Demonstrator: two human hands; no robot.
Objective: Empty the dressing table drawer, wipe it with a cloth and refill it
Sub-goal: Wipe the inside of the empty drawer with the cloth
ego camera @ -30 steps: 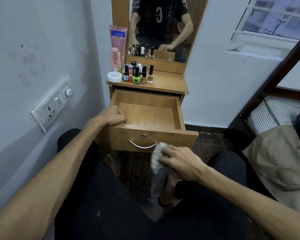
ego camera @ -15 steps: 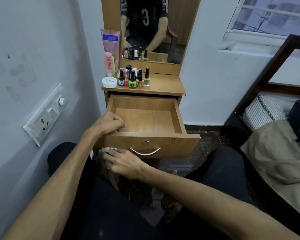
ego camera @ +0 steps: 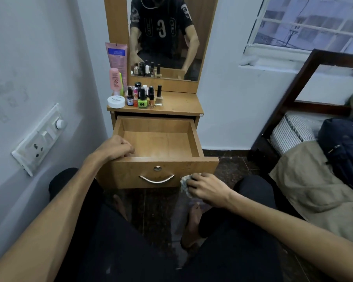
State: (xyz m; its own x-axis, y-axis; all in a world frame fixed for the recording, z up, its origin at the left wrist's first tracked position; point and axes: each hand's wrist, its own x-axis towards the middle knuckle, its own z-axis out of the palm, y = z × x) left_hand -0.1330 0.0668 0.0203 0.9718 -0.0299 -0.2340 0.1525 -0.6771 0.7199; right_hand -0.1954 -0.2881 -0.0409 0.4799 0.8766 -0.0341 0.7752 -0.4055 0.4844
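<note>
Tan wood-grain drawer (ego camera: 159, 143), whitish cloth (ego camera: 184, 183), lime-green bottle (ego camera: 142, 103)

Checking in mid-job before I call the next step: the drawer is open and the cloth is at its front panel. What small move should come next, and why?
Probably sweep the cloth left across the drawer front, past the handle. The right hand presses it at the panel's right end, so the rest looks unwiped, and the left hand grips the front left rim to steady it. The inside holds nothing; the bottles wait on top.

The head camera looks forward and down, close over the open drawer (ego camera: 157, 143).
</note>
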